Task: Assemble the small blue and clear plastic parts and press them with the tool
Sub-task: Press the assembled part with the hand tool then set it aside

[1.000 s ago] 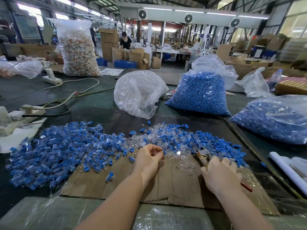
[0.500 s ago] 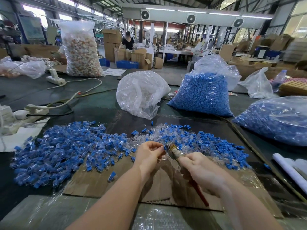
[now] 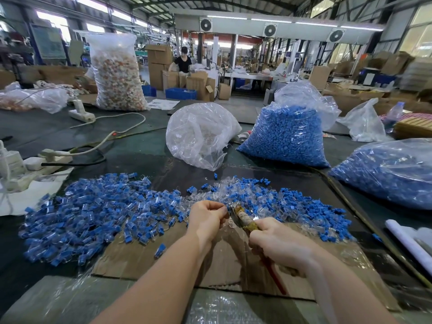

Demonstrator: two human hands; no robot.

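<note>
My left hand (image 3: pixel 207 218) pinches a small plastic part between curled fingertips, just above the cardboard sheet (image 3: pixel 145 260). The part itself is mostly hidden by my fingers. My right hand (image 3: pixel 278 242) grips the pliers-like tool (image 3: pixel 243 217) by its red handles, and the tool's metal jaws meet my left fingertips. A heap of assembled blue and clear parts (image 3: pixel 88 213) lies to the left. Loose blue pieces (image 3: pixel 301 206) and clear pieces (image 3: pixel 210 192) are piled behind my hands.
A clear bag (image 3: pixel 201 134), a full bag of blue parts (image 3: pixel 287 136) and another blue bag (image 3: pixel 392 171) stand behind the piles. Power strips and cables (image 3: pixel 53 157) lie at the left. White rolls (image 3: pixel 409 242) sit at the right. A person works at boxes far back.
My right hand lifted the tool from the pile at the right and brought its jaws to my left fingertips. My left hand rose slightly and stays closed on the part.
</note>
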